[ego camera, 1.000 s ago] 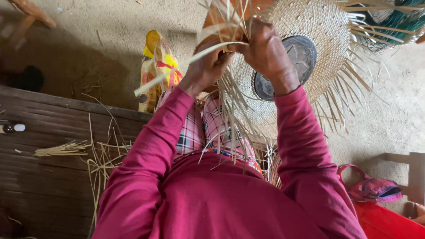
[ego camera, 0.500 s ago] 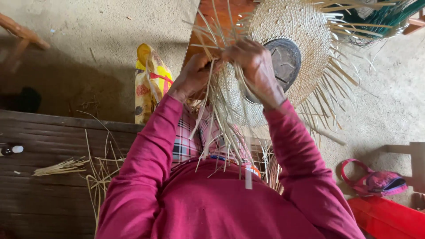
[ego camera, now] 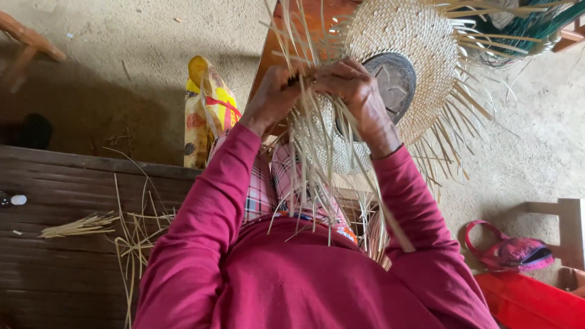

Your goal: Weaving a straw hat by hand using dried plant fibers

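A round woven straw piece (ego camera: 402,36) with a dark disc (ego camera: 393,79) at its middle lies in front of me, loose pale strips fanning from its rim. My left hand (ego camera: 274,94) and my right hand (ego camera: 353,85) meet at its near edge. Both pinch loose straw strips (ego camera: 317,164) that hang down over my lap. My sleeves are dark pink, and a checked cloth covers my legs.
A yellow patterned bag (ego camera: 207,109) stands on the sandy floor at left. Loose straw (ego camera: 85,225) lies on the dark wooden bench (ego camera: 61,268). A pink sandal (ego camera: 512,253) and a red container (ego camera: 536,301) sit at lower right, beside a wooden frame (ego camera: 570,231).
My hands have come closer together at the rim of the woven piece. The long strip that my left hand held out to the side now hangs down with the others.
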